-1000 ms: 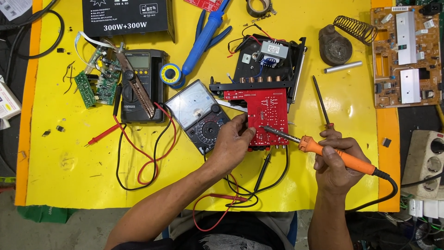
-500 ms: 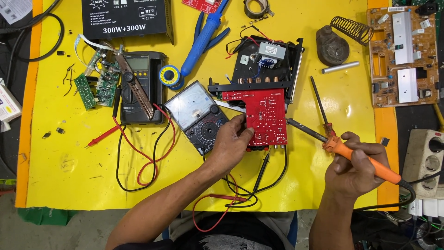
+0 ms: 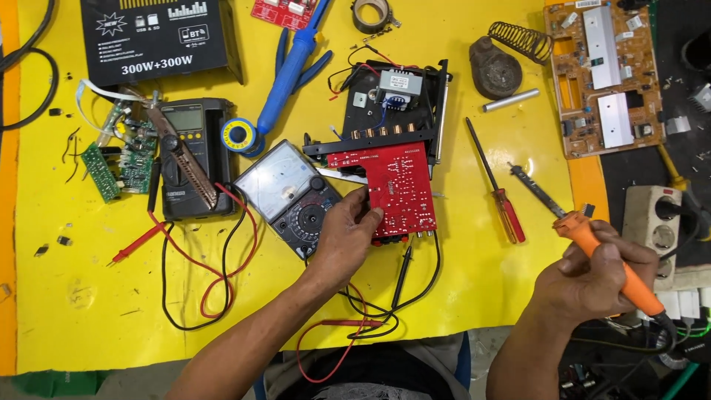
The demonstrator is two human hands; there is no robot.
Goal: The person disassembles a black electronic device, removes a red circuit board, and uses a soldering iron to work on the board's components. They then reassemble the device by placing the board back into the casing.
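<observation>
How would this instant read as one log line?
left hand: grips red circuit board | right hand: holds orange soldering iron, tip off board | screwdriver: on yellow mat

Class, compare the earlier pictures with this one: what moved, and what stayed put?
The right hand drew the orange soldering iron off the red circuit board, out to the right. The left hand stayed on the board; the meters and red screwdriver did not move.

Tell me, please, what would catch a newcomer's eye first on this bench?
Probably the bright yellow table, then the red circuit board at its centre, steadied by the left hand. At the right edge, the right hand holds an orange soldering iron, tip raised off the board.
</observation>
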